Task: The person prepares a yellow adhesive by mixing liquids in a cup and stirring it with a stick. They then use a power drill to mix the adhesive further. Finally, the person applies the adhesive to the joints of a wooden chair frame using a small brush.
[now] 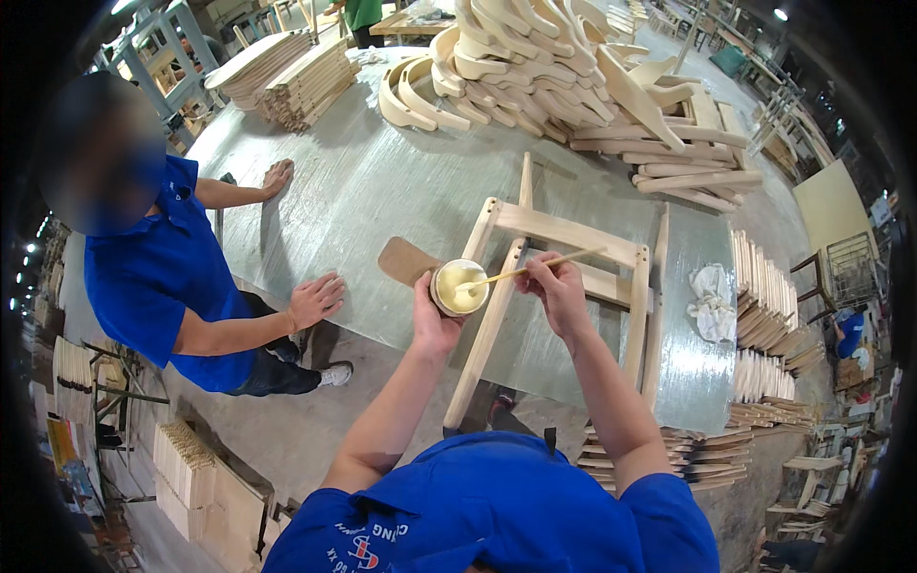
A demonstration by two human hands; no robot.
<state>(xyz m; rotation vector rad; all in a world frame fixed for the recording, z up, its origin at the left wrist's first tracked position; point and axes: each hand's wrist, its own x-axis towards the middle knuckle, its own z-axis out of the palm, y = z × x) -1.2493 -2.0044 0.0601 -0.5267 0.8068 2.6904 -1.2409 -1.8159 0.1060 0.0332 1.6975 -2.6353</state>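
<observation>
My left hand (435, 320) is wrapped round a round tub (460, 287) of pale yellow, creamy paste, its open top facing up. Between the fingers of my right hand (557, 289) is a thin wooden stick (549, 266), slanted so that its lower end dips into the paste. Beneath my hands a pale wooden chair frame (568, 229) lies on the table, its legs and rails joined at the corners. One long leg (487, 334) reaches past the near table edge. Beside the tub lies a brown flat piece (406, 262) with a rounded end.
The greenish table (344, 205) carries a big heap of curved wooden parts (535, 72) and stacked slats (306, 81) at the back. A white crumpled cloth (712, 301) lies at the right. A co-worker in blue (181, 277) stands at the left, hands on the table. Wooden parts (764, 306) are piled beyond the right edge.
</observation>
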